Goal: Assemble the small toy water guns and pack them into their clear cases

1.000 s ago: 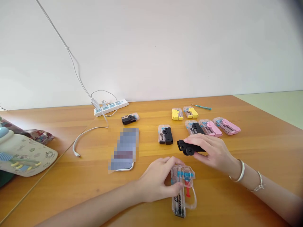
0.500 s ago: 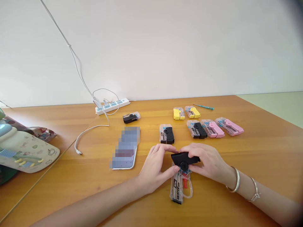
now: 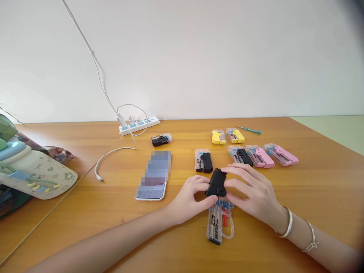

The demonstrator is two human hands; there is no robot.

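Note:
Both my hands meet over the table around a black plastic toy gun body (image 3: 216, 184), tilted upright. My left hand (image 3: 193, 197) pinches its lower left side, and my right hand (image 3: 248, 189) grips its right side. Just below them lies a transparent mini water gun (image 3: 218, 223) with a red trigger and blue parts, its top end hidden by the black piece. Beyond my fingers stand several packed toy guns: black (image 3: 204, 160), (image 3: 240, 155), pink (image 3: 259, 156), (image 3: 280, 154) and yellow (image 3: 218, 137), (image 3: 235, 135).
A pixelated phone (image 3: 153, 176) lies left of my hands. Behind it are a small black toy gun (image 3: 161, 139), a white power strip (image 3: 138, 125) with a white cable (image 3: 113, 155), and a thin teal screwdriver (image 3: 248, 130). A patterned bag (image 3: 36, 174) sits at the far left.
My left hand has moved off the transparent gun onto the black piece, which both hands now hold. The black piece has turned from lying sideways to tilted upright.

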